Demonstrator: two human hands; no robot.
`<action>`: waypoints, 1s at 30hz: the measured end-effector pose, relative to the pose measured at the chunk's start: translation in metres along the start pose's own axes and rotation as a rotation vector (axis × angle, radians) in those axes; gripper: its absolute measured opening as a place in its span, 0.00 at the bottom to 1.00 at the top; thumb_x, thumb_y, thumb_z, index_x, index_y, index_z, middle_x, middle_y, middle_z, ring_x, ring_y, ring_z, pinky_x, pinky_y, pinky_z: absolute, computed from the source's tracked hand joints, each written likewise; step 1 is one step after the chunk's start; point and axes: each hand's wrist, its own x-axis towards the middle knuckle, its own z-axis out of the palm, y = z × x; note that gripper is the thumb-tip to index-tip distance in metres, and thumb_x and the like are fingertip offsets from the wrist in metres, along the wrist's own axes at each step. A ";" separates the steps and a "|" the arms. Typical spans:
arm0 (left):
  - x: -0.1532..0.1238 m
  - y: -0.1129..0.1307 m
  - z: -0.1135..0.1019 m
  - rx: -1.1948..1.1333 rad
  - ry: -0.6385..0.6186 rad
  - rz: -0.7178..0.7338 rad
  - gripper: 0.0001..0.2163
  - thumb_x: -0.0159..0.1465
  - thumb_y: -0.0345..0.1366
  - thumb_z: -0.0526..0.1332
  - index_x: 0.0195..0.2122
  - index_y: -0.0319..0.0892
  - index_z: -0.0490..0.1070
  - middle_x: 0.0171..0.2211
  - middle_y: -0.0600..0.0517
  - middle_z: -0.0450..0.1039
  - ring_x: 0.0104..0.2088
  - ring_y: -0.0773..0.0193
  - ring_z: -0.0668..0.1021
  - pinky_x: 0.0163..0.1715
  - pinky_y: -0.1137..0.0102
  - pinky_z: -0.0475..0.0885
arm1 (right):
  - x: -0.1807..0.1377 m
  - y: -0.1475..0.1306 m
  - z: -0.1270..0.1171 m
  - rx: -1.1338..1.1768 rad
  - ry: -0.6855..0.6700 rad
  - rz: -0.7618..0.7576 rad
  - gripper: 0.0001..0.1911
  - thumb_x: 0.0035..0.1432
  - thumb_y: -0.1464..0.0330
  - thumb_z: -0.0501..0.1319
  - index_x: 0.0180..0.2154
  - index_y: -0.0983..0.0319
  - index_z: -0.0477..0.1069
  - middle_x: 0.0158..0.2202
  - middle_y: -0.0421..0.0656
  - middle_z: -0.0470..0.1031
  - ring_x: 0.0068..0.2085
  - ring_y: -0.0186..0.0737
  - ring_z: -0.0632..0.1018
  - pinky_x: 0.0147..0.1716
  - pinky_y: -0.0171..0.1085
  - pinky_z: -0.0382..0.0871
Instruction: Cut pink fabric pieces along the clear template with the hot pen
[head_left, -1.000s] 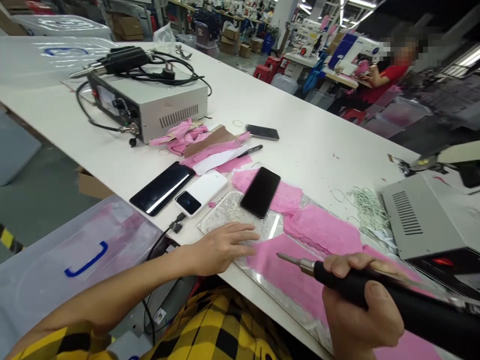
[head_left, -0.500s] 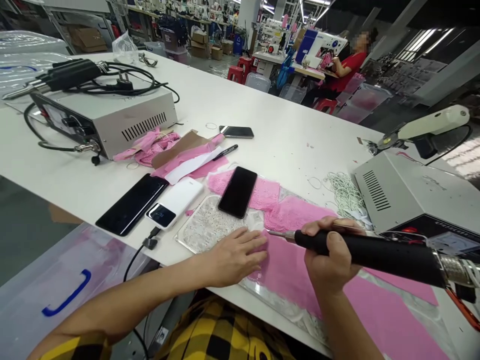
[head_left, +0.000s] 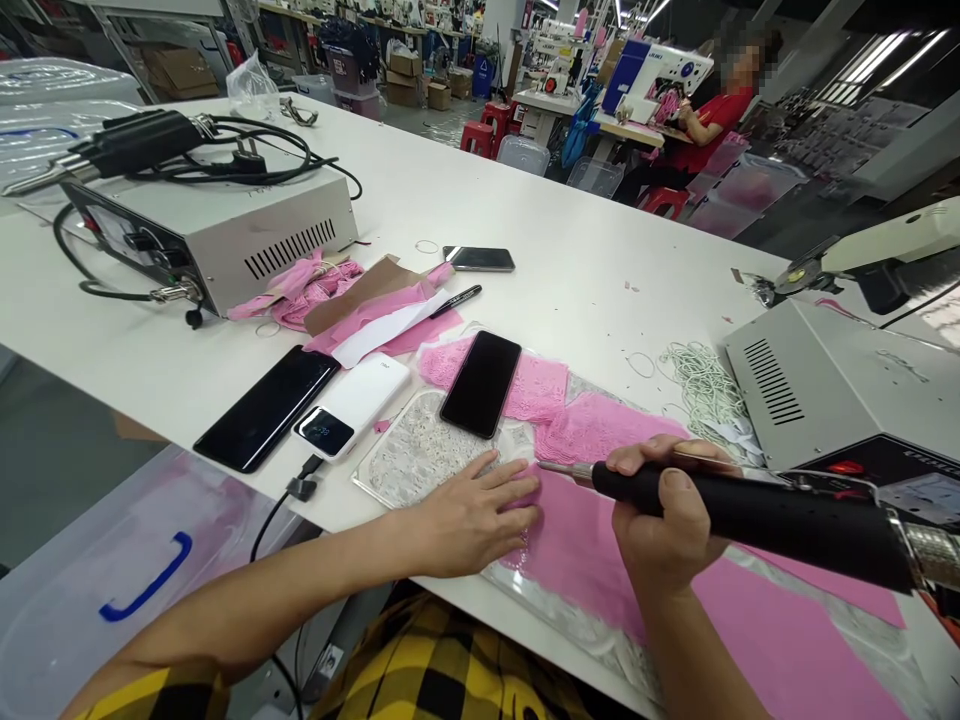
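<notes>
My left hand [head_left: 469, 515] lies flat with its fingers spread, pressing the left end of the pink fabric [head_left: 577, 545] onto a clear patterned board [head_left: 397, 455]. My right hand [head_left: 667, 510] is wrapped around a black corded handpiece [head_left: 795, 525] with a slim metal tip. The tip points left and sits at the fabric's upper left edge, close to my left fingertips; whether it touches cannot be made out. Beyond the tip lies pink lace [head_left: 600, 428]. A dark phone [head_left: 481, 384] rests on the lace and the board.
A grey control box [head_left: 840, 370] stands at right, beside a heap of pale elastic loops [head_left: 705, 390]. Another box [head_left: 262, 230] with a handpiece on top is at left. A white power bank [head_left: 360, 400] and black phone [head_left: 266, 408] lie nearby. A person sits at a sewing machine [head_left: 660, 85].
The view has shifted slightly, so most things appear a little further right. Both hands and the handpiece keep almost the same place on the fabric.
</notes>
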 end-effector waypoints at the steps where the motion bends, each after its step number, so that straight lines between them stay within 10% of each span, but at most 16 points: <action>1: 0.000 0.000 0.000 -0.003 -0.002 -0.002 0.12 0.71 0.39 0.53 0.49 0.40 0.71 0.58 0.44 0.69 0.61 0.51 0.68 0.61 0.54 0.61 | 0.000 0.000 0.000 -0.002 -0.003 0.000 0.09 0.48 0.72 0.61 0.35 0.59 0.67 0.30 0.35 0.70 0.23 0.32 0.73 0.26 0.39 0.73; 17: -0.002 -0.001 0.000 -0.009 0.017 0.001 0.12 0.70 0.40 0.56 0.50 0.40 0.72 0.58 0.43 0.69 0.61 0.50 0.68 0.61 0.54 0.62 | -0.001 0.000 -0.001 -0.065 -0.022 -0.008 0.09 0.47 0.71 0.62 0.32 0.59 0.64 0.29 0.34 0.70 0.24 0.33 0.73 0.27 0.41 0.74; 30: -0.073 0.005 -0.034 -0.153 0.092 -0.122 0.15 0.69 0.31 0.55 0.56 0.41 0.69 0.60 0.48 0.69 0.66 0.56 0.63 0.67 0.57 0.57 | -0.011 -0.009 0.004 -0.042 -0.022 0.089 0.09 0.44 0.70 0.60 0.32 0.59 0.64 0.28 0.35 0.67 0.23 0.32 0.70 0.25 0.39 0.71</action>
